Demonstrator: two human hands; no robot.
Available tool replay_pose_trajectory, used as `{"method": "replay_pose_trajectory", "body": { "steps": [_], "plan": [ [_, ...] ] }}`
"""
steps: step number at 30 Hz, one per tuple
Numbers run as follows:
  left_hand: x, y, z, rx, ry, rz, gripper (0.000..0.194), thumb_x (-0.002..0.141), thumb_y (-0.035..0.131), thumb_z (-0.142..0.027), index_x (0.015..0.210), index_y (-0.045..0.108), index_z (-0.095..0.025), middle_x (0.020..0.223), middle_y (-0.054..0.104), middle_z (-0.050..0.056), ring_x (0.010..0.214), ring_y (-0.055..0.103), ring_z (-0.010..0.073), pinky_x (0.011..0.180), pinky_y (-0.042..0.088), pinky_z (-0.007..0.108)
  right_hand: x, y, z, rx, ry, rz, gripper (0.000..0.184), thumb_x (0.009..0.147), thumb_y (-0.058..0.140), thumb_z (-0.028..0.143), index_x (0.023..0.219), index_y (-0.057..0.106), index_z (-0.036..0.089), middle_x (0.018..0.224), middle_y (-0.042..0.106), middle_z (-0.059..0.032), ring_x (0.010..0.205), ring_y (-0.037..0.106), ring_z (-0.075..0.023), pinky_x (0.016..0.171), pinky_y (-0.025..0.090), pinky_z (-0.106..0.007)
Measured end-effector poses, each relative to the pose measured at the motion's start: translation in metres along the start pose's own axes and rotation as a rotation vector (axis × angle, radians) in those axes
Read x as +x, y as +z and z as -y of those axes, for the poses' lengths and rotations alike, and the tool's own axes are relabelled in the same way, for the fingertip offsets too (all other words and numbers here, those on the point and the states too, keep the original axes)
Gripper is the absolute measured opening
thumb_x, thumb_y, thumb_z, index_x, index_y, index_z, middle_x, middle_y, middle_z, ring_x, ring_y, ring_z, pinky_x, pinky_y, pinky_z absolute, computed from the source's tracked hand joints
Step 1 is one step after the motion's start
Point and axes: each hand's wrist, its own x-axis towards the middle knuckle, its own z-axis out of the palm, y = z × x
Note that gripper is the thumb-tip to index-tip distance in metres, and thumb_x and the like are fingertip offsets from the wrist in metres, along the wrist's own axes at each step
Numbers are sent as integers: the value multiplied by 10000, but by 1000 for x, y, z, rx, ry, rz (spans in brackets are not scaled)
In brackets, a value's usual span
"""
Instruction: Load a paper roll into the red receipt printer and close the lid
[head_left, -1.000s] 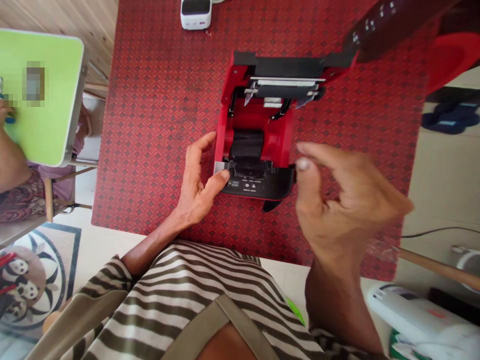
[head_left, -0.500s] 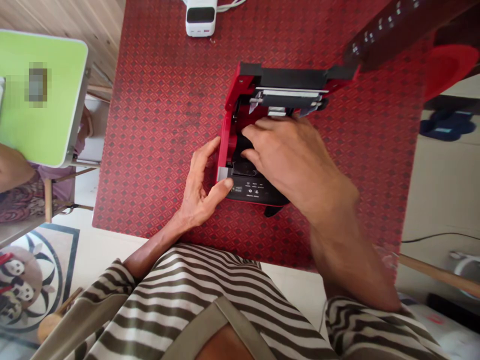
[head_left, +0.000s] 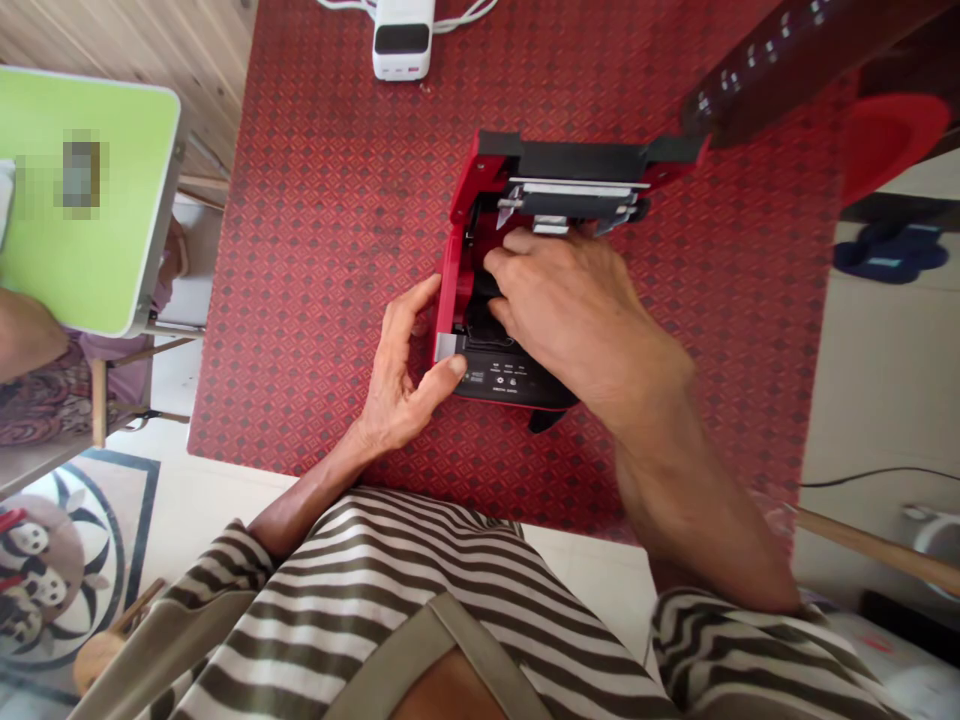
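Machine (head_left: pixel 491 382): red-and-black plastic, boxy, lid up, on the red diamond-patterned counter (head_left: pixel 322 200).
Left hand (head_left: pixel 394 388): half-open, thumb at its front-left corner, fingertips against the side.
Right hand (head_left: pixel 581 308): curled down inside, fingertips hidden, grip impossible to tell!

- Striped shirt (head_left: pixel 360 570) was off-white and dark olive
- V-shaped neckline trim (head_left: pixel 442 622) was plain olive
- Left sleeve (head_left: pixel 234 558) had stripes plus plain olive panel (head_left: pixel 176 612)
- Right sleeve (head_left: pixel 739 645) was striped
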Motion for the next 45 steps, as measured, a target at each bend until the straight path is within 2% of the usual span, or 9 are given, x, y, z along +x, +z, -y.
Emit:
{"method": "replay_pose_trajectory", "body": {
  "steps": [6,11,18,22,25,27,32,38,45],
  "plan": [
    [0,1,0,-18,7,0,944,1187,758,-915,1966,496,-451,1959,631,130,1780,625,473,1432,599,689,-4,-14,11,19,70,7,123,1130,708,203,1122,812,268,1100,876,-126,1037,856,-354,1014,675,-505],
    [1,2,-1,-24,9,-11,942,1195,733,-929,1963,501,-436,1949,635,135,1781,625,468,1441,596,694,-15,-31,20,-28,54,16,186,1089,697,146,1190,790,271,1060,855,-102,909,820,-323,927,667,-479],
    [0,1,-2,-35,-45,-12,892,1194,780,-852,1943,516,-447,1924,644,138,1756,648,464,1444,598,711,-58,-78,37,115,75,-213,160,1084,828,237,1214,855,326,1158,929,-58,982,904,-331,928,749,-507],
    [-1,1,1,-38,-55,-22,905,1182,796,-862,1935,525,-440,1909,641,141,1755,647,459,1458,598,701,-79,-74,-4,377,228,-470,237,1046,1007,535,1200,936,369,1153,979,-45,984,932,-333,915,775,-539],
    [-1,0,2,-53,-37,-33,894,1183,805,-846,1932,538,-437,1909,637,139,1768,641,463,1474,592,702,-79,-35,-62,543,297,-789,569,819,1099,787,1054,870,322,999,920,-89,860,867,-325,786,706,-523],
    [0,-1,0,-62,-30,-33,888,1185,810,-839,1931,543,-437,1907,643,138,1765,648,467,1463,602,700,-74,-6,-95,547,375,-931,551,855,1026,805,1047,804,339,969,885,-99,869,839,-319,828,701,-530],
    [3,-5,-5,-40,-36,-10,897,1177,808,-864,1919,554,-430,1885,667,140,1760,660,473,1435,636,689,-68,28,-104,559,611,-638,247,954,872,372,1151,724,360,1271,970,-148,1132,879,-293,1040,713,-501],
    [4,-7,0,-19,-26,-5,931,1168,780,-916,1935,528,-452,1887,657,129,1772,657,478,1439,637,696,-66,35,-84,552,654,-482,221,998,826,280,1178,740,374,1317,991,-98,1118,874,-264,1016,704,-475],
    [5,-9,1,-10,-1,10,911,1178,766,-919,1935,531,-470,1880,660,124,1765,673,477,1429,655,685,-66,40,-88,477,671,-479,282,963,853,205,1230,821,290,1317,984,-132,1108,853,-268,942,661,-434]
  ]
}}
